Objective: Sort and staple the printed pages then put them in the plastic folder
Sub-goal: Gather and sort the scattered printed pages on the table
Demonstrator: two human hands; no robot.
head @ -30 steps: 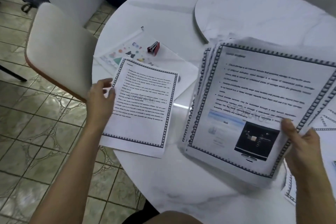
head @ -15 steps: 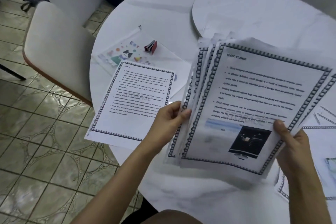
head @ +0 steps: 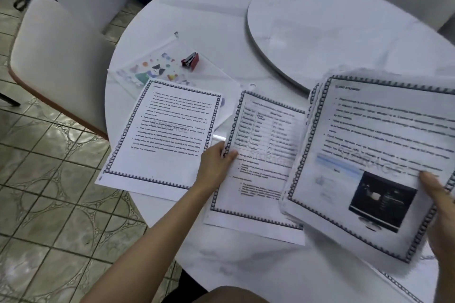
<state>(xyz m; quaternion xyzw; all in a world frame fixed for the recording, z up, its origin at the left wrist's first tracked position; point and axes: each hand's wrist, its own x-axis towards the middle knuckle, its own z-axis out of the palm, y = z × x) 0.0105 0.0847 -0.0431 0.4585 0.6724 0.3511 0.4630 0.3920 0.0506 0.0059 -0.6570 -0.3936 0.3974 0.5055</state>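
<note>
My right hand [head: 438, 206] grips a stack of bordered printed pages [head: 369, 155], tilted above the table at the right; its top sheet carries a dark picture. My left hand [head: 216, 162] pinches the left edge of a single page with a table on it [head: 258, 167], held just left of the stack. Another text page [head: 167, 135] lies flat near the table's left edge. Behind it lies the clear plastic folder [head: 152, 69] with coloured stickers, and a small red stapler [head: 190, 61] sits on it.
The round white table [head: 209, 15] has a raised turntable disc [head: 332, 27] at the back right. A white chair [head: 54, 56] stands at the left over tiled floor. More bordered pages [head: 403, 288] lie under the stack at the lower right.
My left hand went from the flat page to the stack, then drew one sheet with a table out to the left. The stack in my right hand shifted a little to the right.
</note>
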